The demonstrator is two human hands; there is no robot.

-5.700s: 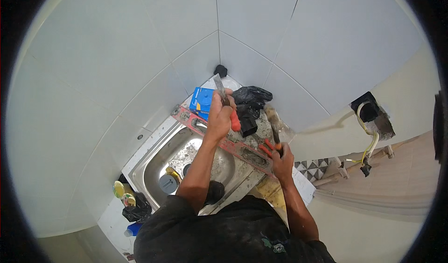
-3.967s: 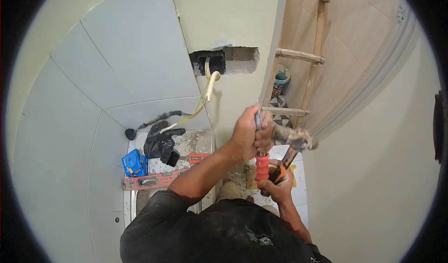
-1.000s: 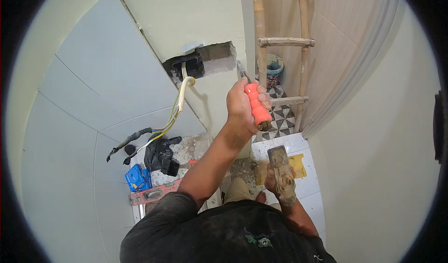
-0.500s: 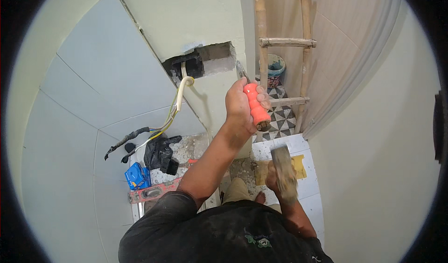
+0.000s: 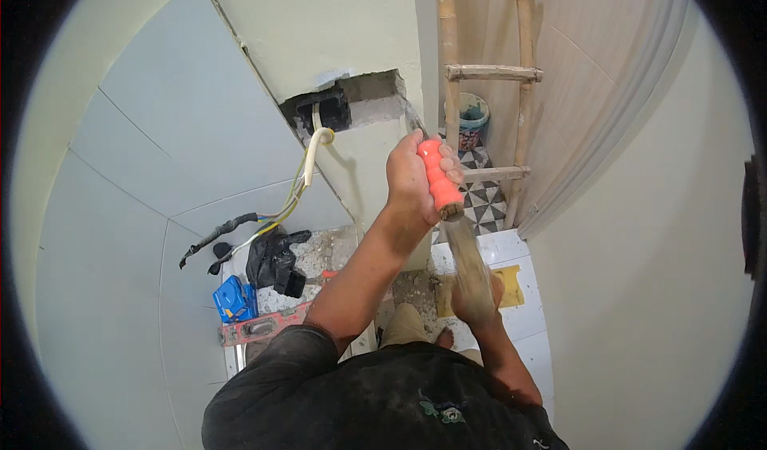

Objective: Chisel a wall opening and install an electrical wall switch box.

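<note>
My left hand (image 5: 403, 174) is closed round the red grip of a chisel (image 5: 439, 178), whose blade points at the wall's edge beside a rough rectangular cut-out (image 5: 372, 105). A black box (image 5: 327, 108) sits in the cut-out, with white and yellow-green cables (image 5: 307, 170) hanging from it, their dark ends taped. Just below the chisel's butt, a hammer (image 5: 471, 266), smeared by motion, is gripped in my right hand (image 5: 471, 302), which is partly hidden behind it.
A wooden ladder (image 5: 495, 73) leans in the passage at right, beside a bucket (image 5: 471, 110). On a ledge at lower left lie a red level (image 5: 264, 326), a blue box (image 5: 234, 298) and a black bag (image 5: 264, 258). Tiled wall lines the left.
Since the earliest frame I have turned from the sink corner to the cut-out. In the last half second the hammer has swung up toward the chisel's butt.
</note>
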